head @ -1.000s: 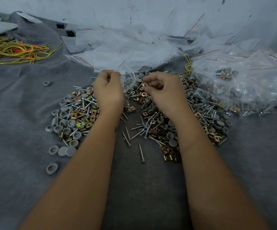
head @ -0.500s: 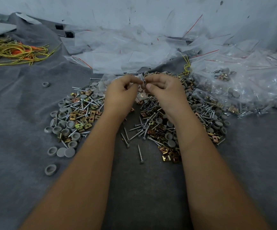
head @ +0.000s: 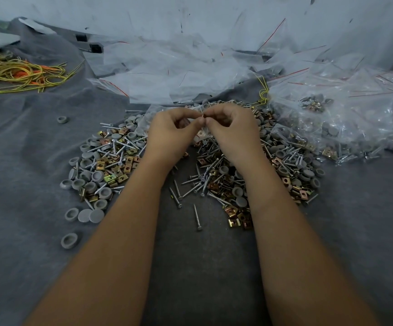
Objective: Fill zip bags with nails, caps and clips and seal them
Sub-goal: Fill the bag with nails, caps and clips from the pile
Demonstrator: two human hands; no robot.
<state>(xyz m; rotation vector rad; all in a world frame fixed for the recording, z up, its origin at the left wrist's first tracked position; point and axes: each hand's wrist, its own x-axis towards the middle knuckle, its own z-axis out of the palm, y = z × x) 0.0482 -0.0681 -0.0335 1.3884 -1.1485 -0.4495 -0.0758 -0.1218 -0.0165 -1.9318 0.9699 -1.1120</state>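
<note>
A small zip bag (head: 200, 128) is being pinched at its top by the left hand (head: 170, 132) and right hand (head: 232, 130), just above the hardware pile (head: 214, 175). Seal likely being pressed; fingertips should be slid along the strip evenly.

Yellow and orange cords (head: 16, 74) lie tangled on grey cloth (head: 26, 161), far left.
</note>
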